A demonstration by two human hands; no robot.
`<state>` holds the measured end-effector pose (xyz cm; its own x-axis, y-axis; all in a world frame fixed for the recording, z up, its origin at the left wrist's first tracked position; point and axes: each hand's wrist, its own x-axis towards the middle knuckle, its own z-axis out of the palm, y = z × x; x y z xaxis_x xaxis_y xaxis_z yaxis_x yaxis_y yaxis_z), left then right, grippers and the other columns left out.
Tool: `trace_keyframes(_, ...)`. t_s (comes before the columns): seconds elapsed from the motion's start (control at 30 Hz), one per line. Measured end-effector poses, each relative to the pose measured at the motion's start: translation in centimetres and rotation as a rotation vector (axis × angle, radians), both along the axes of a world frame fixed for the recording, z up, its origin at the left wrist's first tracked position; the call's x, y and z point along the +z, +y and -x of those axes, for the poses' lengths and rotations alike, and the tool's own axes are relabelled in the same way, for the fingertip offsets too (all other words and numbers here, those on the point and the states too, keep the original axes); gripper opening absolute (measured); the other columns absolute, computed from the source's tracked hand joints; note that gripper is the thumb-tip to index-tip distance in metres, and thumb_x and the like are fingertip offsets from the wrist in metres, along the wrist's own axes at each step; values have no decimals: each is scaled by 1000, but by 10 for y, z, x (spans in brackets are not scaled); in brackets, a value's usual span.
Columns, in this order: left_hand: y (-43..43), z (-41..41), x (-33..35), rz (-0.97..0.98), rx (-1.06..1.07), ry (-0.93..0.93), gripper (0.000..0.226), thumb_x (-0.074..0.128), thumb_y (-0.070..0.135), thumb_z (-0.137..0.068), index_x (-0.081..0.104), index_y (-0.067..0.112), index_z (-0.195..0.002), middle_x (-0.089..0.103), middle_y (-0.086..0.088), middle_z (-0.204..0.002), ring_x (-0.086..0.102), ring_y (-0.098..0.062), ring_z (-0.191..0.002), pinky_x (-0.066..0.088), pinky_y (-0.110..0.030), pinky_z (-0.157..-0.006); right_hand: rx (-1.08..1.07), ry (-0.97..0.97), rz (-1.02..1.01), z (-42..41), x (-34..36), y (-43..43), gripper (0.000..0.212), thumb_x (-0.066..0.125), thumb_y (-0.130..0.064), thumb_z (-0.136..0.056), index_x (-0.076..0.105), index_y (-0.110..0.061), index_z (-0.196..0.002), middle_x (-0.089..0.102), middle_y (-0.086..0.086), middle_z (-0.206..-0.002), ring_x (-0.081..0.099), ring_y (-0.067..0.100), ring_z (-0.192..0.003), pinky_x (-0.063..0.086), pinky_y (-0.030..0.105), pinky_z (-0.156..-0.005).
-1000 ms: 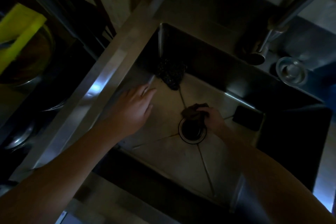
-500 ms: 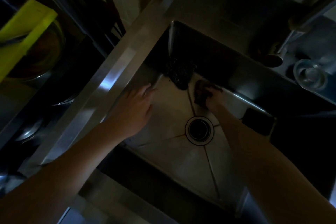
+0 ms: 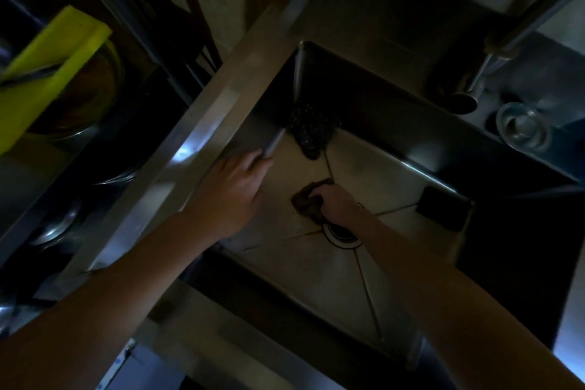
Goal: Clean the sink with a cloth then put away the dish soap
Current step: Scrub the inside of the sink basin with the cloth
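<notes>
Head cam: the right hand (image 3: 337,204) is clenched round the small brown cloth (image 3: 305,201), pressing it onto the floor of the stainless steel sink (image 3: 316,282), just to the far-left of the round drain (image 3: 343,236). The left hand (image 3: 234,190) leans flat-fingered on the sink's left wall, holding nothing. So the right one's the nearer. I can't spot the dish soap, it's too dark.

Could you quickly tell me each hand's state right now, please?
Left hand: open, at the wall of the stainless-steel sink.
Right hand: gripping the dark brown cloth.
</notes>
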<state>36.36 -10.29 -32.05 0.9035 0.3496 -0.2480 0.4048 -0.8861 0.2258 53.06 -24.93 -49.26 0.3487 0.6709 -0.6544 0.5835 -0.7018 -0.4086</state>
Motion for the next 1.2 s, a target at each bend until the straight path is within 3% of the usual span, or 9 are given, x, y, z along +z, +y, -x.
trace_keyframes(0.13, 0, 9, 6, -6, 11, -28, 49, 56, 15, -89, 44, 14, -137, 42, -10, -143, 38, -29, -131, 27, -38, -107, 156, -43, -73, 24, -3, 24, 40, 48, -12, -94, 53, -14, -133, 48, 11, -140, 46, 28, -127, 38, 33, -106)
trace_keyframes(0.27, -2, 13, 7, 7, 25, -16, 48, 45, 25, -95, 35, 20, -142, 30, -3, -150, 25, -24, -137, 17, -32, -107, 359, -149, -82, 47, -4, 32, 35, 51, -17, -90, 60, -8, -123, 55, 14, -128, 50, 30, -120, 39, 24, -91)
trace_keyframes(0.4, -4, 14, 11, 14, 9, -11, 48, 44, 27, -95, 35, 17, -141, 32, -5, -148, 25, -23, -137, 15, -32, -109, 449, -85, -49, 65, 4, 13, 32, 55, -19, -87, 65, -14, -117, 56, 14, -125, 49, 32, -118, 40, 34, -99)
trace_keyframes(0.5, -3, 15, 14, -15, -12, -8, 48, 45, 28, -95, 38, 17, -140, 35, -6, -147, 30, -23, -135, 15, -33, -109, 554, -132, -37, 59, 12, -19, 29, 58, -16, -87, 65, -18, -114, 57, 10, -122, 49, 29, -116, 37, 31, -94)
trace_keyframes(0.63, -5, 13, 18, -33, -23, -10, 47, 45, 29, -95, 38, 17, -140, 36, -5, -147, 33, -22, -135, 13, -31, -106, 639, -183, 34, 36, 17, -52, 32, 53, -13, -89, 61, -18, -119, 55, 8, -126, 44, 27, -123, 31, 33, -102)
trace_keyframes(0.77, -5, 10, 17, -47, -29, 3, 47, 44, 30, -94, 37, 18, -140, 35, -4, -147, 35, -22, -133, 18, -33, -104, 839, -282, 90, 35, 20, -61, 35, 47, -10, -91, 56, -14, -125, 53, 5, -134, 40, 28, -126, 29, 42, -108)
trace_keyframes(0.93, 2, 13, 10, -30, -21, 14, 47, 48, 29, -92, 41, 19, -138, 39, -5, -145, 38, -25, -131, 28, -39, -104, 1035, -375, -34, 57, 16, -30, 28, 46, -15, -94, 60, -15, -117, 52, 3, -134, 40, 30, -124, 30, 46, -106)
trace_keyframes(1.07, 9, 15, 6, -35, -13, 43, 48, 47, 31, -90, 41, 20, -136, 40, -5, -142, 42, -26, -127, 40, -48, -98, 994, -369, -120, 66, 10, 12, 29, 43, -17, -95, 60, -15, -118, 48, 2, -140, 38, 31, -127, 26, 44, -105)
trace_keyframes(1.2, 10, 15, 6, -78, -47, 46, 47, 55, 27, -87, 46, 18, -132, 48, -8, -137, 47, -28, -121, 44, -47, -94, 895, -429, -100, 57, 5, 28, 27, 45, -18, -94, 62, -19, -114, 50, -2, -136, 41, 28, -123, 31, 43, -99)
